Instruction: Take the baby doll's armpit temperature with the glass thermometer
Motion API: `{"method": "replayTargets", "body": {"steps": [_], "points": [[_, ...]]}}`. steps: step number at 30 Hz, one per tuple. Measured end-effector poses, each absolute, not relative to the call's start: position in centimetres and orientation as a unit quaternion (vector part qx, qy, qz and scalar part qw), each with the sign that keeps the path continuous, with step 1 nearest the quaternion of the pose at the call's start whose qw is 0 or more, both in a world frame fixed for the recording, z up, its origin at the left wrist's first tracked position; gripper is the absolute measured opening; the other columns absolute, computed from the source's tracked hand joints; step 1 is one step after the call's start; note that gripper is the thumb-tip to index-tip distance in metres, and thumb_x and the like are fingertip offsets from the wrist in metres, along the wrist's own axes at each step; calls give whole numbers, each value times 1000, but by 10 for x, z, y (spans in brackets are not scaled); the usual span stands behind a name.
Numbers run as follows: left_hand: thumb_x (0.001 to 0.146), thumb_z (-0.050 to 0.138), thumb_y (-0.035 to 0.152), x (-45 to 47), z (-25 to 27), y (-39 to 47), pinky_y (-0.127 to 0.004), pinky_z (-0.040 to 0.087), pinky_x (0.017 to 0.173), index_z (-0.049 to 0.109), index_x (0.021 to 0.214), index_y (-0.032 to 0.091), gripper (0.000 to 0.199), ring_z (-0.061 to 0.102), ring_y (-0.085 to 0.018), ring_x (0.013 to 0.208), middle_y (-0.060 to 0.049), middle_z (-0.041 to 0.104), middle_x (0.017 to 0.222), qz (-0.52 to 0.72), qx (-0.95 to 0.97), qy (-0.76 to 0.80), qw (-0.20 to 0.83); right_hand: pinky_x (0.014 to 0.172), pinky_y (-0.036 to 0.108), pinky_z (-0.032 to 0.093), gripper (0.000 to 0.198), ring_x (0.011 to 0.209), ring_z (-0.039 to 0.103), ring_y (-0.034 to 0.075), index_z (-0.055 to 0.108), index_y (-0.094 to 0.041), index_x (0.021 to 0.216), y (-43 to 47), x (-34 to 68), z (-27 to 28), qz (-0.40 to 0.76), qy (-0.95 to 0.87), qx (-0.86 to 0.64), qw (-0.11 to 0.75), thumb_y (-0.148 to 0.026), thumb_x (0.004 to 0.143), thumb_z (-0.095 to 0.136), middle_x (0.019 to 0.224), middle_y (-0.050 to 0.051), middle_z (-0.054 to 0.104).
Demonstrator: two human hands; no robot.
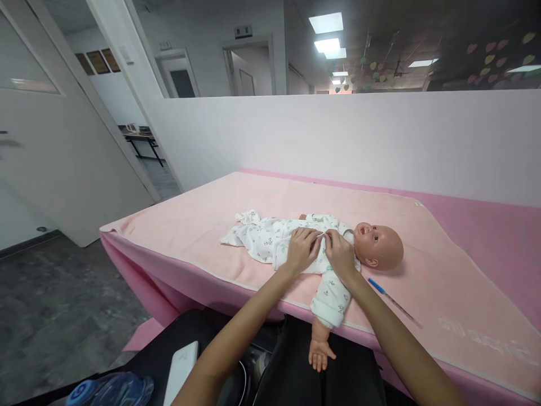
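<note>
A baby doll [382, 248] lies on its back, its head to the right, in a white baby outfit [266, 237] with a small print. My left hand [302, 248] rests on the doll's chest, fingertips pinched on the front of the outfit. Close beside it, my right hand [339, 251] pinches the same front near the collar. A thin white bit of fabric, perhaps a tie, shows between my fingertips. One doll arm [321, 344] hangs over the table's near edge, its hand bare. The outfit's leg part lies flat to the left.
A pink towel [177, 217] covers much of the pink-draped table. A pen with a blue cap [376, 285] lies right of my right forearm. On my lap side are a white power bank-like box [181, 363] and a blue plastic bottle [114, 389]. A white wall [338, 141] stands behind.
</note>
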State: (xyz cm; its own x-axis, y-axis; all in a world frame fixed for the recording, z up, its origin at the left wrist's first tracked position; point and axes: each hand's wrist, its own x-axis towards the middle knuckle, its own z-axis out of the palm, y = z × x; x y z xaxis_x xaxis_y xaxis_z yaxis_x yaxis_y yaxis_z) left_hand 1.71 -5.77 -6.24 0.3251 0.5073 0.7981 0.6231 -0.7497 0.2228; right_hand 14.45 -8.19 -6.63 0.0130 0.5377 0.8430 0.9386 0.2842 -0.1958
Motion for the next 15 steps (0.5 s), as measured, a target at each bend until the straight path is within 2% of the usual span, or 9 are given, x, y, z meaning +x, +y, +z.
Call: {"method": "replayTargets", "body": {"steps": [15], "points": [[87, 47, 18, 24, -70, -63, -31, 35, 73, 62, 94, 24, 18, 50, -14, 73, 1, 57, 73, -528, -760, -376, -36, 51, 21, 31, 19, 58, 56, 11, 54, -16, 85, -84, 144, -70, -252, -667, -542, 445, -23, 92, 38, 69, 2, 63]]}}
